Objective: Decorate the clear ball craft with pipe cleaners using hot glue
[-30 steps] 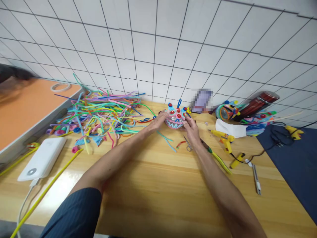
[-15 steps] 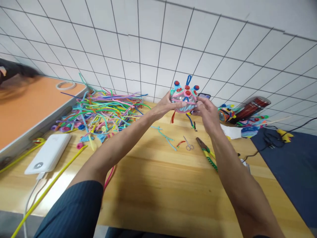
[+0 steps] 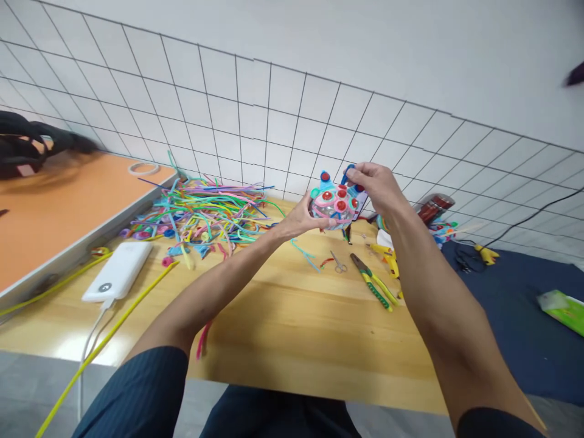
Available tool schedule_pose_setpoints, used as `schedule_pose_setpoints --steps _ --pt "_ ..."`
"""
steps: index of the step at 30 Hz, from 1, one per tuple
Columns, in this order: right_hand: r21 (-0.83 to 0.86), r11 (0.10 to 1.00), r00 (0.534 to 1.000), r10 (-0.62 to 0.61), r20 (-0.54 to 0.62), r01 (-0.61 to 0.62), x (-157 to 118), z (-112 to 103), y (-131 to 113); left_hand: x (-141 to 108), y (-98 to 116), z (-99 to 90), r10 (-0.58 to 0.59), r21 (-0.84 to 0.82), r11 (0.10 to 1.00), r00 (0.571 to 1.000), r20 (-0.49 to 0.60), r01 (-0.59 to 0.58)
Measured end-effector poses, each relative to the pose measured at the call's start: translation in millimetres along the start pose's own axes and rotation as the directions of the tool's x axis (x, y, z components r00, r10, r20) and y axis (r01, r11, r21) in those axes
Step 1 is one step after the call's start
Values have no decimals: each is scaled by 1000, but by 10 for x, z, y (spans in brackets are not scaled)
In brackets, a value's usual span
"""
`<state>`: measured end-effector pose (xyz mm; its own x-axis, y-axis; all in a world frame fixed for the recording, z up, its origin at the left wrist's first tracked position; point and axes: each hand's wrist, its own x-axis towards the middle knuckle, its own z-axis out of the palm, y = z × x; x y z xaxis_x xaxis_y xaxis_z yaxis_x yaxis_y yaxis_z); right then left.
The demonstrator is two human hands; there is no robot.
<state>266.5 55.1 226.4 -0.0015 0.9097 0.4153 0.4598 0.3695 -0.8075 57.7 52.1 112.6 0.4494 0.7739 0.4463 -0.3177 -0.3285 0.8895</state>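
A round ornament of coloured pipe cleaners with red gems (image 3: 341, 205) is held up above the back of the table, near the wall. My left hand (image 3: 305, 218) grips it from the left, thumb along its lower front. At its top, my right hand (image 3: 371, 179) pinches a blue pipe-cleaner loop (image 3: 348, 173) between thumb and fingers. Below on the wood lie small scissors (image 3: 339, 263), light-blue pipe-cleaner bits (image 3: 306, 255) and green-and-yellow pliers (image 3: 371, 283). Part of the ornament's right side is behind my right hand.
Loose pipe cleaners (image 3: 214, 210) are heaped at the back left. A white power bank (image 3: 118, 271) with a cable lies nearer. To the right are a yellow glue gun (image 3: 385, 255), a dark red flask (image 3: 435, 207) and a navy cloth (image 3: 493, 304). A gridded white wall (image 3: 274, 121) stands behind.
My right hand has moved from the ornament's right side up to its blue loop. My left hand still holds the ornament, which now tilts more toward me. The view has shifted.
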Motion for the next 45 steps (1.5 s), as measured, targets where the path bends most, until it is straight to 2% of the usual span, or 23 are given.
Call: schedule_pose_setpoints --steps 4,6,7,9,12,14,17,21,27,34,40,45 --pt "-27 999 998 -40 -44 39 -129 35 -156 -173 56 -26 4 -70 998 997 72 1" --pt "-40 997 994 -72 -87 68 -133 4 -197 -272 14 -88 -25 -133 991 997 70 34" --pt "-48 996 991 -85 -104 80 -118 -20 -212 -323 -31 -127 -53 -150 987 998 35 57" --pt "-62 994 988 -100 -122 93 -69 -77 -233 -419 -167 -209 -128 -118 986 986 -103 116" --pt "-74 993 986 -97 -134 87 17 -167 -257 -540 -445 -306 -176 39 979 929 -326 200" --pt "-83 993 984 -90 -155 78 70 -219 -261 -616 -639 -340 -188 89 967 905 -382 239" --pt "-107 991 979 -98 -178 79 142 -284 -229 -734 -880 -347 -218 139 945 887 -407 296" --pt "-126 990 980 -92 -178 70 229 -344 -115 -831 -1057 -322 -254 196 916 885 -391 350" --pt "-123 991 989 -76 -123 61 305 -376 55 -811 -1131 -346 -270 252 892 889 -370 376" --pt "-106 990 985 -107 -132 94 350 -235 179 -814 -1182 -379 -253 323 871 901 -352 371" --pt "-112 994 995 -25 -93 14 319 -82 438 -833 -1167 -360 -191 452 834 934 -302 316" --pt "-81 994 997 62 -51 -66 294 64 761 -858 -1133 -291 -122 632 751 981 -152 192"
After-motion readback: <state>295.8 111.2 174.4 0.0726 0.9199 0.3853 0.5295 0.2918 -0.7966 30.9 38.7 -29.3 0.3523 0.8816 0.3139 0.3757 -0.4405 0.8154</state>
